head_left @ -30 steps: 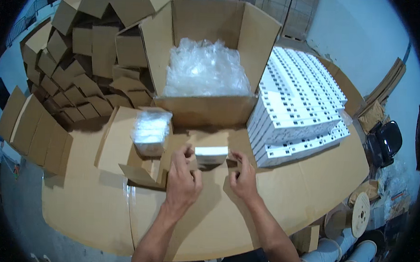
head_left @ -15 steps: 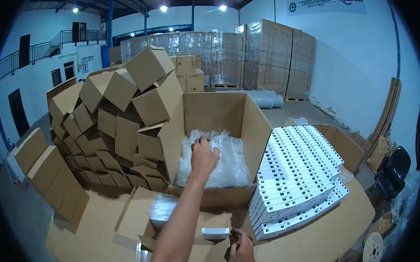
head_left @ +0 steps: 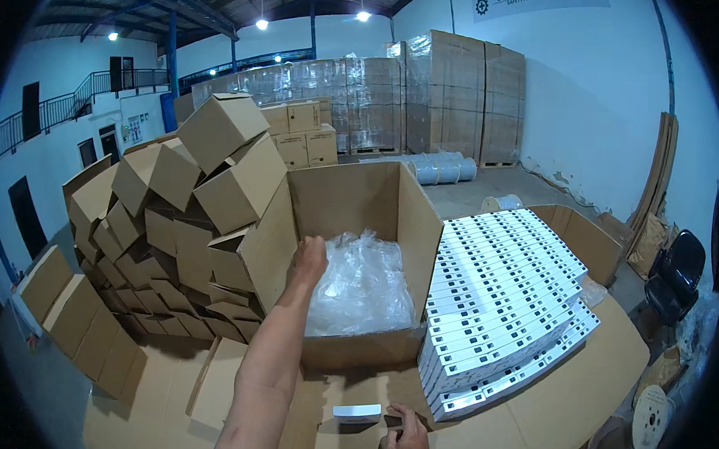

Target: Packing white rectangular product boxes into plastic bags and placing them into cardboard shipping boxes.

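Note:
A large open carton (head_left: 354, 354) stands in front of me, partly filled with clear plastic bags (head_left: 361, 285). My left hand (head_left: 311, 258) reaches into it, at the left edge of the bags beside the carton's left wall. Its fingers are curled closed, and what they hold, if anything, is hidden. On the cardboard-covered table lies a small white box (head_left: 357, 413). My right hand (head_left: 409, 440) rests just right of it, thumb and fingers apart and holding nothing.
Stacked white boxes (head_left: 500, 311) stand at the right. Many brown cartons (head_left: 190, 241) are piled on the left, with folded cardboard (head_left: 78, 324) nearer. An open carton flap (head_left: 220, 387) lies under my left forearm. A black chair (head_left: 674, 278) and a cable spool (head_left: 652, 420) stand far right.
My left hand has moved from the middle of the plastic bags to their left edge, and its fingers have curled in. My right hand stays beside the small white box. The view has shifted slightly.

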Demonstrator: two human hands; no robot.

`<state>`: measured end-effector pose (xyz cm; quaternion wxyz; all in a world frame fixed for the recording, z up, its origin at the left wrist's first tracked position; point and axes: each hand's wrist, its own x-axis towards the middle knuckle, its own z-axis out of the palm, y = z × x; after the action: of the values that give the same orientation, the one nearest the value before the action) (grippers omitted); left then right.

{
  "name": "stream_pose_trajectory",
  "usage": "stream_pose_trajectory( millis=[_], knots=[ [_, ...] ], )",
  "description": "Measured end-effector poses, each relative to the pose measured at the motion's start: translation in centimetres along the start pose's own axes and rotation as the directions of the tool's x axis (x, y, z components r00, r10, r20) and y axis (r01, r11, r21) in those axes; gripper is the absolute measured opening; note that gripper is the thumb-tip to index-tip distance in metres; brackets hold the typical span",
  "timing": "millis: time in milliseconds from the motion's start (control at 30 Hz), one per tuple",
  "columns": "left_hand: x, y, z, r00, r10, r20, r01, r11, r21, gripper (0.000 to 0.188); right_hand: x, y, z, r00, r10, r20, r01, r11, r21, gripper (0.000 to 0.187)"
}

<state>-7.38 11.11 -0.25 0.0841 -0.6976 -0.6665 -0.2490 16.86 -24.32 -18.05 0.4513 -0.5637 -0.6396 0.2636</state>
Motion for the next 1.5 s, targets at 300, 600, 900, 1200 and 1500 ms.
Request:
stream_pose_trajectory(
  millis=[300,600,900,1200,1500],
  knots=[
    [0.3,0.1,-3.9,0.959,-0.054,-0.278,0.000,0.981,-0.192,0.017,0.3,-0.6,-0.8,0.998,-0.063,0.002,0.063,0.998,-0.019,0.048],
    [-6.5,4.6,-10.4,0.878,-0.241,-0.414,-0.079,0.780,-0.621,0.021,0.7,0.1,-0.8,0.992,-0.127,0.022,0.127,0.992,0.016,0.052],
    [-26.9,9.3,-11.5,0.942,-0.313,-0.122,0.018,0.407,-0.913,0.018,0.8,0.8,-0.5,0.996,-0.082,-0.021,0.085,0.973,0.217,0.040],
    [-44.2,8.6,-4.6,0.879,-0.245,0.408,0.448,0.135,-0.884,0.012,-1.9,0.4,-3.0,0.941,0.030,0.338,-0.287,0.598,0.748,0.036],
    [-44.6,8.2,-3.7,0.850,-0.125,0.512,0.527,0.163,-0.834,0.016,-2.8,-1.9,-2.6,0.922,-0.070,0.380,-0.061,0.945,0.321,0.044]
  ],
)
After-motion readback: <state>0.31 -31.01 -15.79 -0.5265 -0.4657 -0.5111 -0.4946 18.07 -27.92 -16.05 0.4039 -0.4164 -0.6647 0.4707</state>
